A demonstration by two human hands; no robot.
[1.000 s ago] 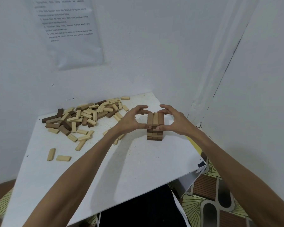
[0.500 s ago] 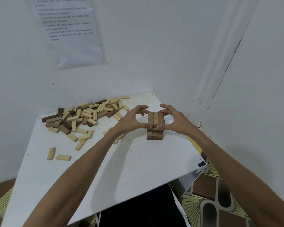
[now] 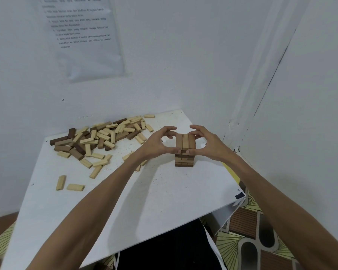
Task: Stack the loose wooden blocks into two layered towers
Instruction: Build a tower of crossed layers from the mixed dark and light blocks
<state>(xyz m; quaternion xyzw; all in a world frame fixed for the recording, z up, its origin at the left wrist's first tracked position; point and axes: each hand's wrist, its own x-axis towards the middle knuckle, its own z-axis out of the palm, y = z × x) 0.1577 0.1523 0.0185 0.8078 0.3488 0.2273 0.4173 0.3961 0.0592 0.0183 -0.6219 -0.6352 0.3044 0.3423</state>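
Tower (image 3: 185, 142) stands between left hand (image 3: 157, 143) and right hand (image 3: 209, 145), both seemingly pinching it.

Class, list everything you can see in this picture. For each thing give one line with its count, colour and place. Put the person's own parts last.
tower: one, mid and dark brown layers, right side of the table
loose blocks: too many to count, pale and dark brown, heaped at the table's far left
stray blocks: two, pale, lying apart from the heap, nearer the table's left edge
table: one, white, set into the room's corner
paper sheet: one, white with printed lines, on the wall above the heap
floor covering: yellow and brown pattern, beneath the table
left hand: one, grips the tower's top layer from the left
right hand: one, grips the top layer from the right
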